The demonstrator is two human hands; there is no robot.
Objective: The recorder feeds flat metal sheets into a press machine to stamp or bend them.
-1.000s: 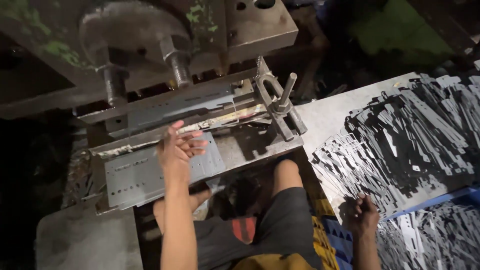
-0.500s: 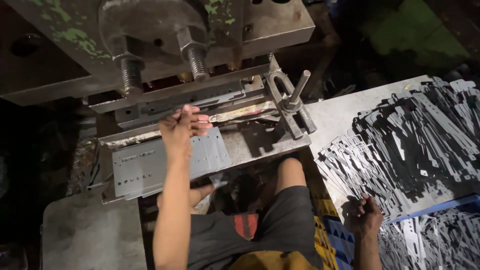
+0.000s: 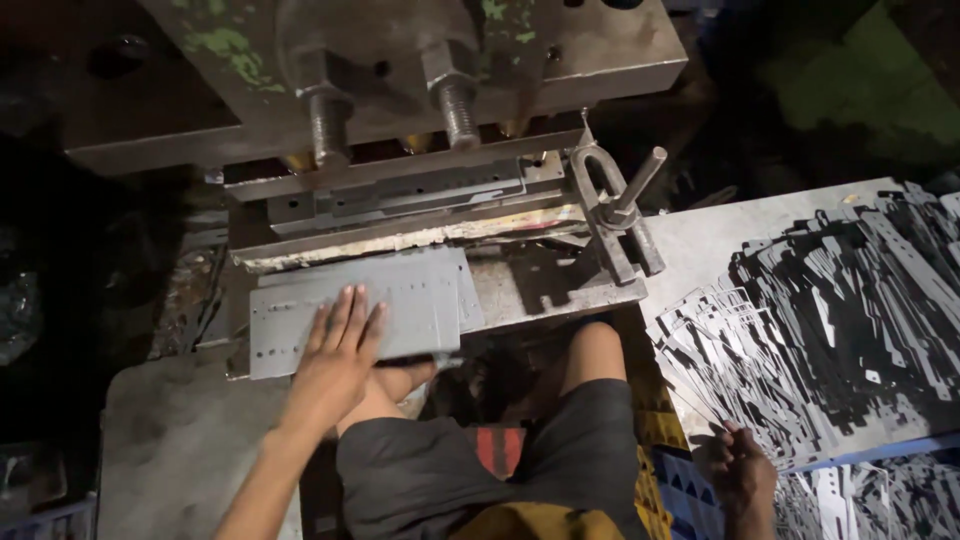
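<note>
My left hand (image 3: 335, 350) lies flat, fingers spread, on a grey perforated metal sheet (image 3: 420, 300) that rests on the bed of a heavy press (image 3: 420, 90). The hand covers the sheet's near left part. Low on the right, my right hand (image 3: 742, 470) touches the near edge of a big pile of thin dark metal strips (image 3: 850, 310) on a side table; whether it grips a strip is unclear. My knees (image 3: 590, 345) sit between the press and the pile.
The press's die slot (image 3: 400, 195) and two threaded posts (image 3: 455, 105) are above the sheet. A metal clamp with a lever (image 3: 625, 205) stands at the bed's right end. A grey slab (image 3: 170, 450) lies at lower left. A blue crate edge (image 3: 870, 455) borders the strip table.
My left hand has pulled back from the die slot toward me and now lies flat on the sheet. The right hand stays at the edge of the strip pile.
</note>
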